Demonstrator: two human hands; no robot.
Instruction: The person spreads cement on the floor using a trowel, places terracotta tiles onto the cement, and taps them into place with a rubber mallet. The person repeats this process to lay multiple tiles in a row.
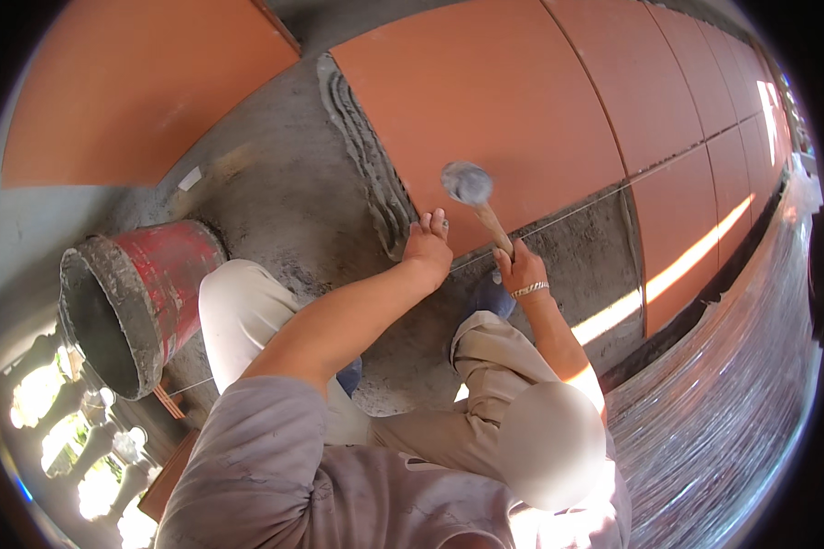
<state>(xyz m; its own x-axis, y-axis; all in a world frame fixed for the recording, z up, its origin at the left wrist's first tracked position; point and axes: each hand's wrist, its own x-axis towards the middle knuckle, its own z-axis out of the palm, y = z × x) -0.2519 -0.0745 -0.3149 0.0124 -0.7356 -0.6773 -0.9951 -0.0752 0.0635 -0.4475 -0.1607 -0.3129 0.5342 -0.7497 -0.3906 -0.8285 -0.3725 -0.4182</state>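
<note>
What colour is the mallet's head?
Mottled grey; the mallet's head shows best in the head view.

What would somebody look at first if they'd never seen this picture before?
Probably the big orange tiles, spread across the top and right of the picture. Next, perhaps the mallet near the middle, its wooden handle in the right hand and its grey head seen against a tile. Then maybe the grimy red bucket on the left, its wide mouth showing.
</note>
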